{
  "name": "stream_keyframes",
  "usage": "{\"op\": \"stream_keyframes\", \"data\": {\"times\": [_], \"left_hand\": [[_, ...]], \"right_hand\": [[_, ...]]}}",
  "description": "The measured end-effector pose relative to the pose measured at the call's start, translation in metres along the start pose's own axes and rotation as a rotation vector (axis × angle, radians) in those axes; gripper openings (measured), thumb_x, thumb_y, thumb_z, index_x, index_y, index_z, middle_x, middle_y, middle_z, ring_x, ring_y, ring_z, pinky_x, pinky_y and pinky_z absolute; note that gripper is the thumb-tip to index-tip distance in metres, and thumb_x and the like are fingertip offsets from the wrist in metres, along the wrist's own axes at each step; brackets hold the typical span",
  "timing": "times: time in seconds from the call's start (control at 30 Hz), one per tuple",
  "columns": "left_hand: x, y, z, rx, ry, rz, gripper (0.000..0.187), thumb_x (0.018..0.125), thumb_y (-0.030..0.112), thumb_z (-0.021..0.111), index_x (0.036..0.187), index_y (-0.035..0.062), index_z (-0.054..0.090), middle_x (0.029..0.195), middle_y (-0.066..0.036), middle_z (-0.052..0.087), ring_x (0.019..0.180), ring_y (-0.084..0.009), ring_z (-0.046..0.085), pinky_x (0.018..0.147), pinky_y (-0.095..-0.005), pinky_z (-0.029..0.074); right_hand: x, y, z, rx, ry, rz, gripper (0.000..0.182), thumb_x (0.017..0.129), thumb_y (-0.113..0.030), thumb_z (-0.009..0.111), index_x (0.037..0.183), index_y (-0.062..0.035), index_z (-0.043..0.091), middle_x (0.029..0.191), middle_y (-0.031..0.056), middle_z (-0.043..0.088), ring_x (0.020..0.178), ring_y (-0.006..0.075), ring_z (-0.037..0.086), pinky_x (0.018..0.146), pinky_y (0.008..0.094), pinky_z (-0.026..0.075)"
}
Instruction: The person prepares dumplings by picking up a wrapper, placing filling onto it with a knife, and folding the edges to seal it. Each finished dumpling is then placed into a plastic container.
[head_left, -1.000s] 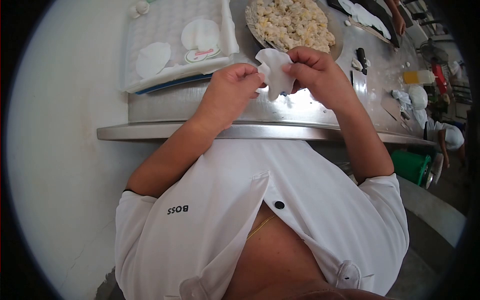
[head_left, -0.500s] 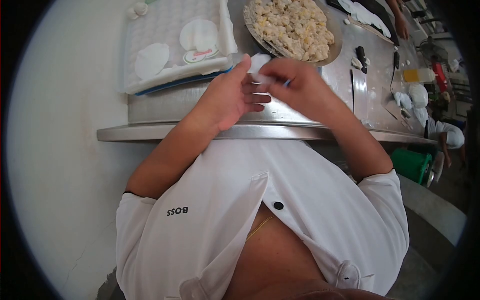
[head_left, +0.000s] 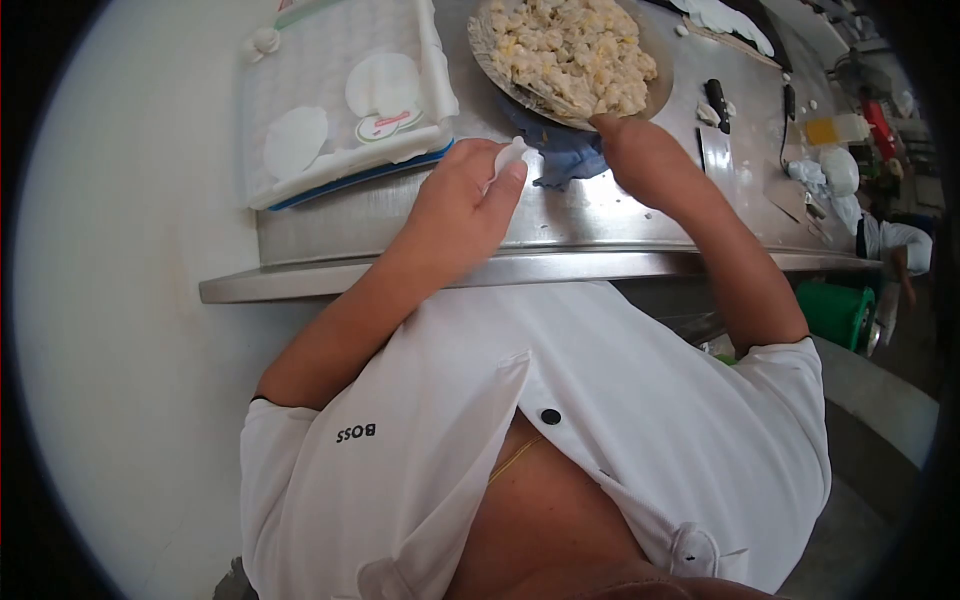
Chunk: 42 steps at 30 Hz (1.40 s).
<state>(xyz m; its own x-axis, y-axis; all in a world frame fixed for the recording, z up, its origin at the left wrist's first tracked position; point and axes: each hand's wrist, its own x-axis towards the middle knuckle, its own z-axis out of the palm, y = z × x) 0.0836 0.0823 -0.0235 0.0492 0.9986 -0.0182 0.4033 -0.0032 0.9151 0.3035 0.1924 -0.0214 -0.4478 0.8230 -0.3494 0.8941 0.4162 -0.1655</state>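
My left hand (head_left: 470,195) is closed around a thin white dough wrapper (head_left: 508,158), its edge sticking up between thumb and fingers. At the near rim of the metal bowl (head_left: 660,85), my right hand (head_left: 645,160) has its fingers curled downward; what they grip there is hidden. Pale, lumpy filling (head_left: 575,50) with yellow bits is heaped in that bowl. Under the bowl's near side lies a crumpled blue cloth (head_left: 570,165). Left of my left hand stands a white tray (head_left: 445,95) with round white wrappers (head_left: 297,142) on its dimpled surface and a printed label (head_left: 388,124).
The steel table (head_left: 340,225) ends in a raised front edge close to my body. To the right lie a black-handled cleaver (head_left: 718,155), a bottle with yellow liquid (head_left: 838,130) and plastic bags. A white wall borders the left. Another person (head_left: 895,250) is at the far right.
My hands have come apart. The right one has moved to the bowl's rim, while the left has closed on the wrapper. The blue cloth now shows between them.
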Motion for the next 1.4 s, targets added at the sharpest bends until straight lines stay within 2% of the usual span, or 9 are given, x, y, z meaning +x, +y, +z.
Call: {"op": "stream_keyframes", "data": {"times": [0.13,0.37,0.43,0.63,0.77,0.97,1.13,1.23,1.4], "left_hand": [[0.004,0.003,-0.005,0.469,0.116,0.343,0.023,0.091,0.013,0.06,0.105,-0.0041,0.063,0.097,-0.021,0.063,0.09,-0.039,0.06,0.079,-0.0424,0.049],[0.021,0.007,-0.005,0.422,0.108,0.414,0.025,0.096,0.017,0.055,0.109,-0.0038,0.062,0.095,-0.018,0.064,0.084,-0.0309,0.063,0.073,-0.0387,0.049],[0.024,0.025,-0.017,0.191,-0.076,0.007,0.026,0.096,0.018,0.056,0.11,-0.0033,0.061,0.09,-0.013,0.065,0.08,-0.0218,0.063,0.073,-0.0357,0.048],[0.036,0.029,-0.016,-0.294,-0.095,-0.532,0.024,0.096,0.019,0.056,0.106,-0.0008,0.065,0.088,-0.003,0.065,0.074,-0.0111,0.054,0.064,-0.03,0.044],[0.05,-0.007,0.0,-0.666,-0.068,-0.572,0.031,0.096,0.017,0.056,0.116,-0.0064,0.057,0.102,-0.009,0.066,0.089,-0.0179,0.065,0.077,-0.0326,0.051],[0.064,-0.018,0.011,-0.659,-0.045,-0.716,0.03,0.096,0.028,0.056,0.103,-0.0015,0.059,0.088,-0.004,0.058,0.077,-0.0129,0.052,0.063,-0.029,0.038],[0.081,-0.046,0.021,-0.706,0.07,-0.675,0.037,0.098,0.035,0.051,0.086,-0.0001,0.053,0.068,-0.002,0.045,0.052,-0.0122,0.042,0.041,-0.0321,0.028],[0.089,-0.048,0.031,-0.73,0.111,-0.606,0.039,0.099,0.037,0.048,0.08,0.0024,0.049,0.06,-0.001,0.039,0.042,-0.0121,0.033,0.033,-0.0335,0.02],[0.097,-0.035,0.036,-0.587,0.24,-0.656,0.044,0.102,0.04,0.041,0.079,0.003,0.049,0.058,-0.002,0.04,0.04,-0.0126,0.034,0.032,-0.0335,0.02]], "right_hand": [[-0.009,-0.009,-0.034,-0.005,0.058,-0.013,0.031,0.095,-0.013,0.049,0.122,-0.0021,0.06,0.096,0.0263,0.066,0.091,0.0418,0.064,0.082,0.0477,0.05],[0.054,0.014,-0.004,0.054,0.187,-0.151,0.026,0.085,-0.005,0.048,0.104,0.0017,0.065,0.09,0.0252,0.068,0.088,0.0386,0.067,0.077,0.0464,0.053],[0.048,0.01,-0.009,0.083,0.11,-0.117,0.028,0.089,-0.009,0.05,0.111,-0.0001,0.065,0.093,0.0256,0.067,0.09,0.0397,0.066,0.08,0.0451,0.052],[0.02,0.026,-0.035,0.152,0.026,-0.204,0.03,0.092,-0.013,0.053,0.117,-0.0026,0.066,0.094,0.0254,0.067,0.087,0.0396,0.065,0.082,0.0426,0.051],[0.029,0.033,-0.025,0.18,0.198,-0.198,0.03,0.091,-0.014,0.055,0.117,-0.0046,0.067,0.093,0.0246,0.067,0.084,0.0391,0.065,0.081,0.042,0.05],[0.016,0.031,-0.017,0.208,0.09,-0.218,0.031,0.091,-0.014,0.058,0.12,-0.0058,0.066,0.092,0.0242,0.067,0.081,0.038,0.065,0.078,0.0408,0.051],[-0.005,0.048,-0.039,0.316,0.075,-0.129,0.032,0.093,-0.014,0.058,0.124,-0.0055,0.064,0.065,0.0079,0.054,0.061,0.0169,0.05,0.064,0.0327,0.045],[-0.01,0.04,-0.046,0.442,-0.009,0.008,0.029,0.092,-0.012,0.054,0.116,-0.0023,0.067,0.079,0.0196,0.068,0.072,0.0278,0.067,0.073,0.039,0.052],[-0.006,0.052,-0.02,0.531,-0.092,-0.021,0.031,0.095,-0.014,0.055,0.121,0.0002,0.064,0.07,0.0114,0.061,0.065,0.0188,0.059,0.066,0.0349,0.049]]}}
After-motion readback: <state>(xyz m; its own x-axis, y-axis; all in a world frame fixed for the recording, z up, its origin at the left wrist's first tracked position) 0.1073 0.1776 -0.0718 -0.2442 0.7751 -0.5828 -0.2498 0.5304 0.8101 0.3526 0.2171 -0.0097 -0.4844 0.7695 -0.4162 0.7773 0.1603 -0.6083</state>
